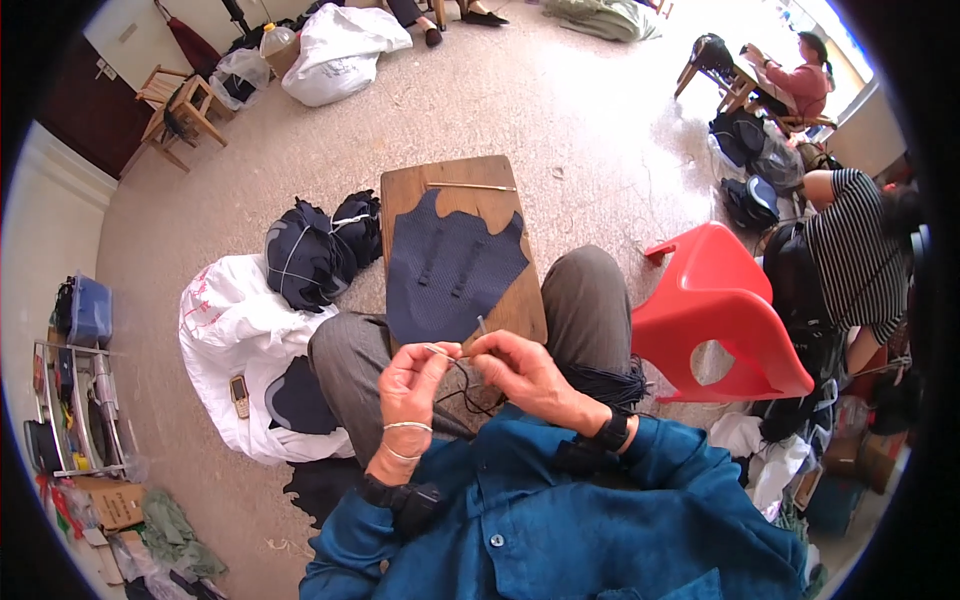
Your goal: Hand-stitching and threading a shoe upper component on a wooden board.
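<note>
My left hand (pixel 408 385) and my right hand (pixel 525 375) meet just in front of my lap, both with closed fingertips. The left pinches a thin, pale, needle-like piece (pixel 438 350). From the right fingers a short, slim grey piece (pixel 481 324) pokes up; its kind is too small to tell. Dark cord (pixel 468 392) hangs in loops below the fingertips. Just beyond, a dark blue textured fabric piece (pixel 450 262) with two rows of dark strips lies flat on a wooden board (pixel 405 185). A slender stick-like tool (pixel 470 186) rests along the board's far end.
Left of my knees are tied dark fabric bundles (pixel 305 250) and a white sack (pixel 225 310) with a mobile phone (pixel 239 396) on it. A red plastic stool (pixel 710 300) stands at right, beside a person in a striped top (pixel 850 250). Another person (pixel 800 85) sits farther back.
</note>
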